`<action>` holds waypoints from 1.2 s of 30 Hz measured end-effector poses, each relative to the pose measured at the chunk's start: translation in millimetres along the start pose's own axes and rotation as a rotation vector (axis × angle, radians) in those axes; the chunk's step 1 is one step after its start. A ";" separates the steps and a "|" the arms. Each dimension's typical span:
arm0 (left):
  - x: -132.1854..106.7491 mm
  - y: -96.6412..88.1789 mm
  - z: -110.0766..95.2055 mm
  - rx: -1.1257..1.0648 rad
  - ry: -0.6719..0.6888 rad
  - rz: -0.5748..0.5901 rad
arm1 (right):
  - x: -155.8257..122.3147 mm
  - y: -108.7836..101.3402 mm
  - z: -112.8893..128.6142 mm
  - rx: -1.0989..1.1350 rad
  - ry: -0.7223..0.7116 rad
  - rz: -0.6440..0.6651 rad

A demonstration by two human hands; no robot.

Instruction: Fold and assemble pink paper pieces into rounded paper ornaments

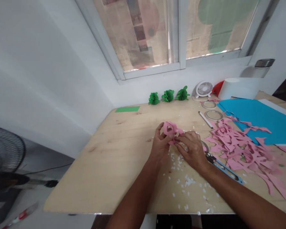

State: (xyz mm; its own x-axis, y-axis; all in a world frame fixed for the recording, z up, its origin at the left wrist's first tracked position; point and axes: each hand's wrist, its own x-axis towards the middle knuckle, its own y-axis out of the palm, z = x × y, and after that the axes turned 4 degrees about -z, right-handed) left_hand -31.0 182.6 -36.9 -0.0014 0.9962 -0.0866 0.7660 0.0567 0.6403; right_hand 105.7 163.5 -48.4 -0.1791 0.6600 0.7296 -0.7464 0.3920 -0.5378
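Observation:
A pink paper piece with looped, petal-like folds [169, 127] is held up over the table between both hands. My left hand [160, 142] grips it from the left, thumb across its front. On the right, my right hand [192, 147] pinches its lower right edge with the fingertips. Fine detail of the folds is hidden by the fingers. Small white scraps [188, 181] lie scattered on the wood beneath. Close by my right wrist lies a blue-handled cutter-like tool [225, 168], partly covered by the forearm.
Pink paper offcuts [240, 143] heap on the right, beside blue sheets [257, 117]. Tape rings [214, 115] and a white marker [205, 120] lie nearby. Along the wall stand green paper figures [168, 95] and a small white fan [204, 89]. A green strip [127, 109] lies back left.

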 end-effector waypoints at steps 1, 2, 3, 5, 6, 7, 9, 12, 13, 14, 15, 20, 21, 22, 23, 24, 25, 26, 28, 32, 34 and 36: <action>0.3 -0.3 -0.1 0.006 -0.003 0.009 | 0.0 0.0 -0.3 0.002 0.003 -0.001; 0.6 -0.6 -0.1 0.012 -0.007 0.019 | 0.0 0.0 -0.5 0.005 0.007 -0.002; 0.7 -0.8 -0.2 0.017 -0.011 0.027 | 0.1 0.1 -0.9 0.010 0.014 -0.002; 0.6 -1.0 -0.4 0.022 -0.017 0.033 | 0.3 0.3 -2.2 0.036 0.038 0.001; 0.4 -0.9 -0.6 0.023 -0.019 0.032 | 0.3 0.6 -3.3 0.056 0.055 0.003; 0.2 -0.8 -0.8 0.025 -0.020 0.031 | 0.4 1.0 -4.7 0.078 0.075 0.005; 0.0 -0.5 -1.2 0.029 -0.024 0.026 | 0.6 1.8 -8.0 0.129 0.113 0.009; 0.3 -0.4 -1.3 0.027 -0.028 0.018 | 1.4 2.6 -12.1 0.212 0.164 0.014; 0.5 -0.5 -1.3 0.025 -0.027 0.016 | 1.8 2.6 -12.9 0.239 0.182 0.019; 0.7 -0.6 -1.3 0.023 -0.024 0.013 | 2.3 2.5 -13.2 0.264 0.200 0.023; 0.9 -0.8 -1.3 0.022 -0.020 0.011 | 2.7 2.3 -13.3 0.286 0.215 0.028; 0.6 -1.3 -1.7 0.022 -0.016 -0.009 | 3.6 2.4 -12.3 0.330 0.267 0.001; 0.6 -1.5 -1.8 0.025 -0.015 -0.010 | 3.5 2.6 -12.1 0.322 0.281 -0.014; 0.7 -1.8 -1.7 0.028 -0.015 -0.010 | 3.2 2.8 -12.0 0.313 0.297 -0.026; 0.9 -2.1 -1.6 0.030 -0.015 -0.009 | 2.9 3.0 -11.8 0.305 0.313 -0.034; 1.2 -2.4 -1.4 0.032 -0.015 -0.008 | 2.6 3.1 -11.6 0.299 0.328 -0.040; 1.5 -2.6 -1.2 0.032 -0.017 -0.007 | 2.3 3.3 -11.5 0.297 0.343 -0.045; 1.9 -2.8 -1.0 0.031 -0.019 -0.007 | 1.9 3.4 -11.3 0.298 0.355 -0.052; 2.3 -2.7 -0.9 0.028 -0.023 -0.006 | 1.1 3.9 -11.2 0.311 0.374 -0.069; 1.4 -0.9 -1.7 0.021 -0.030 -0.007 | 1.0 4.7 -11.2 0.388 0.456 -0.079; 0.3 0.2 -2.4 0.024 -0.026 -0.018 | 2.3 4.3 -10.2 0.462 0.538 -0.057; -0.7 1.1 -2.9 0.026 -0.017 -0.032 | 4.4 3.3 -8.3 0.536 0.620 -0.036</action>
State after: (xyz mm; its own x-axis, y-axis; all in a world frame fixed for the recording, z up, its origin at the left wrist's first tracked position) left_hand -32.0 182.2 -33.9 -0.0156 0.9927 -0.1196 0.7821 0.0866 0.6170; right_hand 107.7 173.0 -50.4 0.1208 0.9487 0.2922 -0.9780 0.1641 -0.1287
